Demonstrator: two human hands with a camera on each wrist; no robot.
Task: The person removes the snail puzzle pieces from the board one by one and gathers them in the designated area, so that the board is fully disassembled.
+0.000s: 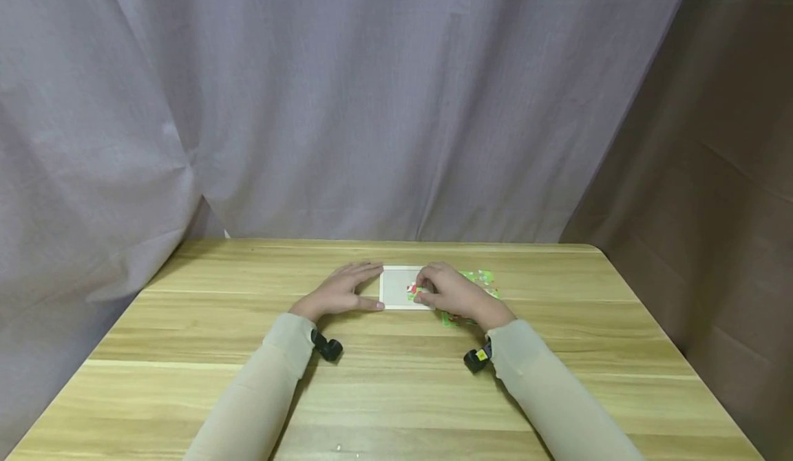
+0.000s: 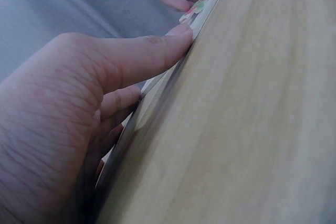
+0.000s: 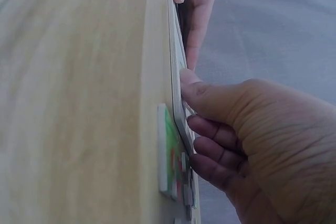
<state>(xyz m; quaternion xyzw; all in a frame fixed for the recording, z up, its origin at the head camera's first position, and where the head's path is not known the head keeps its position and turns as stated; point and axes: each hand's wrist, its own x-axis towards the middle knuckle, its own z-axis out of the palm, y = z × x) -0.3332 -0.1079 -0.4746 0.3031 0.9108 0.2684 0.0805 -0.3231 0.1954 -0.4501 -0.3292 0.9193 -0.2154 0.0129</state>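
A shallow puzzle tray (image 1: 393, 285) with a white rim and a grey inside lies on the table between the hands. My left hand (image 1: 341, 292) spans its left side, with straight fingers at the far corner and the thumb at the near one. My right hand (image 1: 455, 294) is over the tray's right half. Its thumb and fingers pinch a small puzzle piece (image 1: 411, 292) in green, red and white, close over the grey floor. In the left wrist view this piece (image 2: 193, 11) shows under the right fingertips, partly hidden.
Loose green puzzle pieces (image 1: 483, 277) lie on the table right of the tray, partly hidden by the right hand and wrist. One thick piece (image 3: 164, 150) lies nearest in the right wrist view. A grey curtain (image 1: 384, 103) hangs behind the wooden table (image 1: 396, 392).
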